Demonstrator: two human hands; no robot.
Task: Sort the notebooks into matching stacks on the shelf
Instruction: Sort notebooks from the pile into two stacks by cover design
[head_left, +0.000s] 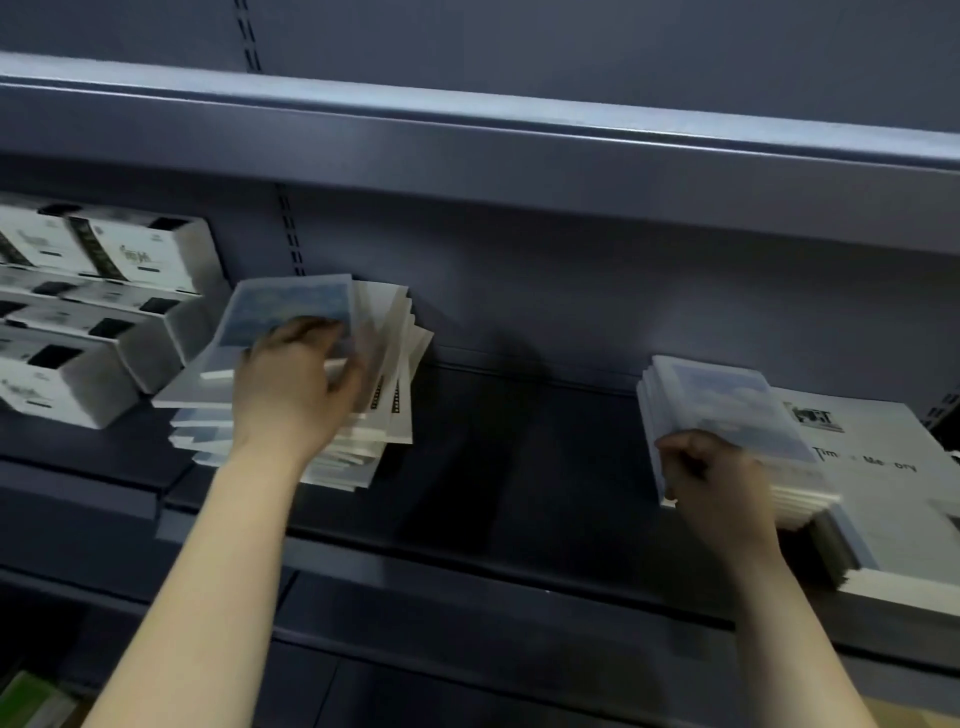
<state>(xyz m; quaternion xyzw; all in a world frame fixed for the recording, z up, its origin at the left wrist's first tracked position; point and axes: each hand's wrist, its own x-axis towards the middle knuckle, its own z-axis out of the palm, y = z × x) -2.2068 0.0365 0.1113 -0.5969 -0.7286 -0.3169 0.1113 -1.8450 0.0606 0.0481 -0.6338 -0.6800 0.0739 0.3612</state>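
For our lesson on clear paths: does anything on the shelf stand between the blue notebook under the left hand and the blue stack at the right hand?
Nothing visible does. The left hand grips the blue notebook atop the messy pile; the shelf between it and the blue stack in the right hand shows only shadow.

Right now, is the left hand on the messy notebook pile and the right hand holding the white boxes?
No. The head view shows the right hand gripping a small stack of blue-covered notebooks, not the white boxes at far left. The left hand is on the messy pile.
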